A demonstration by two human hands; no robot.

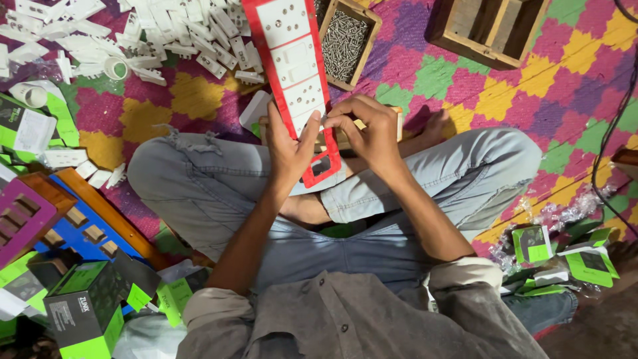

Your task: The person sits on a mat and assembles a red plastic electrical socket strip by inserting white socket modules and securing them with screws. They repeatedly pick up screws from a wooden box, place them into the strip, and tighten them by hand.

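A long red frame panel (pixel 290 63) fitted with white switches and sockets stands upright over my crossed legs in jeans. My left hand (pixel 290 149) grips its lower part from the left side. My right hand (pixel 367 129) pinches a small white part (pixel 323 121) against the panel's right edge, just above an unfilled opening (pixel 321 166) in the frame. Behind my hands a small wooden box (pixel 332 136) shows only in part.
A heap of white socket and switch parts (pixel 143 30) lies far left. A wooden tray of screws (pixel 345 43) and an open wooden crate (pixel 488 26) sit beyond the panel. Green-and-black cartons (pixel 86 309) and wooden strips (pixel 80 216) lie left, more small cartons (pixel 561 256) right, all on a patterned mat (pixel 531 100).
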